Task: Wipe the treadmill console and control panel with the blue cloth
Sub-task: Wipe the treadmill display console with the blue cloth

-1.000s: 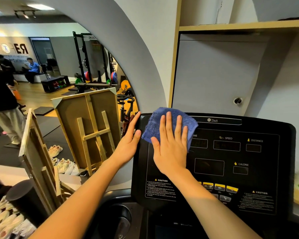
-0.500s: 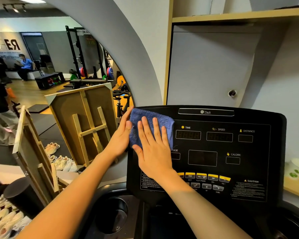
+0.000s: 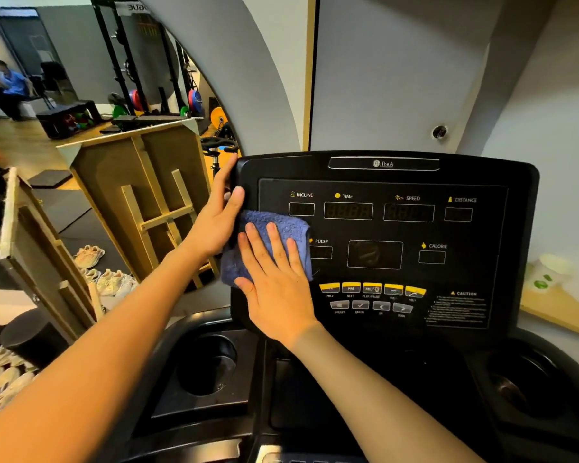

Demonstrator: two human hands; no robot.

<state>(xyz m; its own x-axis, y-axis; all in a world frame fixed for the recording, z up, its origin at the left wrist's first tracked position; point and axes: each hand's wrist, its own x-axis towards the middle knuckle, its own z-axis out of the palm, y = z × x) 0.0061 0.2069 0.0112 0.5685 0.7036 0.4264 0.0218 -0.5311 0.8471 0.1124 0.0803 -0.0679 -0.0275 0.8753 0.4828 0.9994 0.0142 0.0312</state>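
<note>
- Right hand (image 3: 274, 289) pressed flat, fingers spread, on the folded blue terry cloth (image 3: 268, 242); not gripping, pinning it against the black treadmill console (image 3: 386, 242) by palm pressure.
- Cloth now sits on the left side of the panel, mid-height, just left of the PULSE readout (image 3: 320, 252) and below the INCLINE readout (image 3: 301, 208); its left edge hangs slightly past the console's edge.
- Change: a second ago the cloth was at the top-left corner, overlapping the TIME area; half a second ago still up there. It has travelled down the left margin. Read: top-left corner done, stroke running downward.
- Left hand (image 3: 219, 218) wrapped over the console's left edge, thumb on the front face, fingers curled behind; same bracing hold as in the earlier frames, a little lower.
- Not yet reached, judging by position: the readouts to the right (TIME, SPEED, DISTANCE, CALORIE), the row of yellow buttons (image 3: 371, 289), the grey keys below it.
- Progress: early, most of the panel left.
- Risk: heavy palm pressure over the buttons could trigger them; displays look dark, so probably powered off.
</note>
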